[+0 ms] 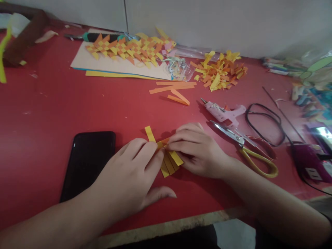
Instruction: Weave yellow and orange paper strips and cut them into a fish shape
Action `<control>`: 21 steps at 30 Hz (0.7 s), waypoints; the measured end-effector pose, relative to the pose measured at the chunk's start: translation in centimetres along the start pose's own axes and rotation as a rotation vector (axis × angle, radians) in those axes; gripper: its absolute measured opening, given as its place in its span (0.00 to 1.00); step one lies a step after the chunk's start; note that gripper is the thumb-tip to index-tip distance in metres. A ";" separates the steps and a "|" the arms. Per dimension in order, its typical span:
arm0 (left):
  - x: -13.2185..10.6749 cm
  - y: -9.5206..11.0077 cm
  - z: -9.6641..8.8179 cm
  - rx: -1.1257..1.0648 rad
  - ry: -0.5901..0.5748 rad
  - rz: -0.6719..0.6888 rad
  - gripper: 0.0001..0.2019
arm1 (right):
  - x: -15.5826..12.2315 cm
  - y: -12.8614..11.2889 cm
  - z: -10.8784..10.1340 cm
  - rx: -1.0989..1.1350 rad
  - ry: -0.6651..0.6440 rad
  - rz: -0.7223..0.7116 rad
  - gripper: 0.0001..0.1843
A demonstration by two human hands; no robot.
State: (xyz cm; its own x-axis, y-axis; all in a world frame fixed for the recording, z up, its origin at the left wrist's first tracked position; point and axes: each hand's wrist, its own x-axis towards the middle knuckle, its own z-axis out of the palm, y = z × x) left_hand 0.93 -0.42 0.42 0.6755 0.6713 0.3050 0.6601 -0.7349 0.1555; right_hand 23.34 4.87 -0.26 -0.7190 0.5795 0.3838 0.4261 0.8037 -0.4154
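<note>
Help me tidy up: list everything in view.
paper strips: several, yellow/orange, front centre
phone: one, black, front left
scissors: one, yellow/red handles, right
glue gun: one, pink, beyond scissors
looped cord: one, black, right
loose strips: several, orange, mid-table
sheets: several, white/blue/yellow, back
woven shapes: several, yellow/orange, on sheets
tub: one, clear, sheets' right end
scraps: heap, yellow/orange, back
socket box: one, purple, right edge
blurred items: several, mixed, back corners
table: one, red, beneath
left hand: one, bare, on paper strips
right hand: one, bare, on paper strips
</note>
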 end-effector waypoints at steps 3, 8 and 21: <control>0.0 0.0 0.1 0.015 -0.006 0.001 0.34 | 0.0 0.0 -0.1 -0.022 -0.005 -0.020 0.11; 0.0 -0.1 0.1 0.006 -0.002 0.006 0.35 | -0.1 0.1 -0.3 -0.033 -0.020 -0.041 0.10; 0.0 0.0 -0.1 -0.010 -0.004 -0.013 0.31 | -0.1 0.1 -1.2 0.002 -0.110 -0.131 0.10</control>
State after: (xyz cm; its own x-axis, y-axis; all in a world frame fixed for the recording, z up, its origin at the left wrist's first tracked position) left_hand 0.94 -0.43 0.53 0.6682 0.6810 0.2996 0.6654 -0.7271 0.1690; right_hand 24.13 5.04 0.61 -0.8240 0.4512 0.3426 0.3236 0.8712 -0.3691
